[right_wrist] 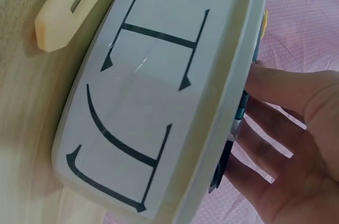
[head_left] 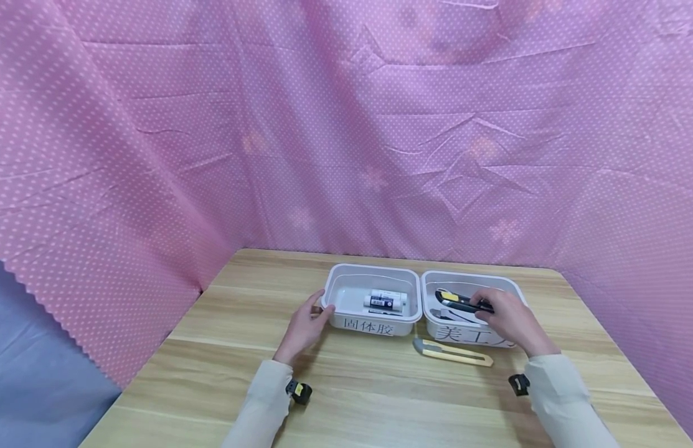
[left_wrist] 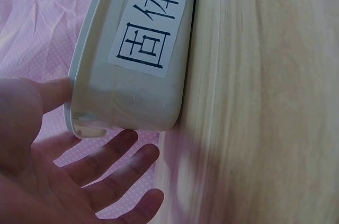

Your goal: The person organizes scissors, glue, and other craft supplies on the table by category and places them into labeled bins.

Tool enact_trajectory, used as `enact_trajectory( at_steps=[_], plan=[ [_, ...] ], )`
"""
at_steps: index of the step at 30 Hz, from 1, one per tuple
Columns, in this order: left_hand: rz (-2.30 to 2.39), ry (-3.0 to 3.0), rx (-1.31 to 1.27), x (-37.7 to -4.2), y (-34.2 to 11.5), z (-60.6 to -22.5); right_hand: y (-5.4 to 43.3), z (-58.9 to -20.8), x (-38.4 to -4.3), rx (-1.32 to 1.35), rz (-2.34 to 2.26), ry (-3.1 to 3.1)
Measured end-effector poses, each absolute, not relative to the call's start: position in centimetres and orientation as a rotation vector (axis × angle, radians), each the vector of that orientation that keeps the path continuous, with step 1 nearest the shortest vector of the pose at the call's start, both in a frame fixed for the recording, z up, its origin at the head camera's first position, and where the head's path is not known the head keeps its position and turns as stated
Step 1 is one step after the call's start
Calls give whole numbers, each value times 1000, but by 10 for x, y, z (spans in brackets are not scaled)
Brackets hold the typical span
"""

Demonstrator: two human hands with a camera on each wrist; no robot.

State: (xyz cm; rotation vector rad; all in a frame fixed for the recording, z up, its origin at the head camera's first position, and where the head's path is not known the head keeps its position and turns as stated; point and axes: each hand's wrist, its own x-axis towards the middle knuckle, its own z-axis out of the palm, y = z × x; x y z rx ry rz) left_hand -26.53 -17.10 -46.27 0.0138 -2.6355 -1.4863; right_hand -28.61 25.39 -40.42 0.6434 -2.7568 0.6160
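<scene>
In the head view, my right hand (head_left: 509, 316) grips a black-and-yellow utility knife (head_left: 454, 300) over the right white bin (head_left: 474, 274). Under it, another cutter (head_left: 449, 316) lies inside that bin, partly covered. From the right wrist, the bin wall hides most of the held knife, while my right hand (right_wrist: 296, 134) shows beyond the rim. My left hand (head_left: 305, 328) touches the left end of the left white bin (head_left: 374, 269); up close, the left hand (left_wrist: 79, 176) has its thumb at the rim and the other fingers loosely extended.
Glue sticks (head_left: 384, 303) lie in the left bin. In front of the right bin, a yellow utility knife (head_left: 454, 353) rests on the wooden table (head_left: 357, 398). Both bins carry paper labels with characters. Pink dotted cloth (head_left: 346, 143) hangs behind and at the sides.
</scene>
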Motion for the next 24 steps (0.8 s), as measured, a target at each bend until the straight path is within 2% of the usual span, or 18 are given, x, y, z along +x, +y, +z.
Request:
enact_trajectory(
  at_steps=[24],
  plan=[
    [-1488, -2626, 8, -268, -173, -465, 256, -415, -304, 700, 570, -2868]
  ],
)
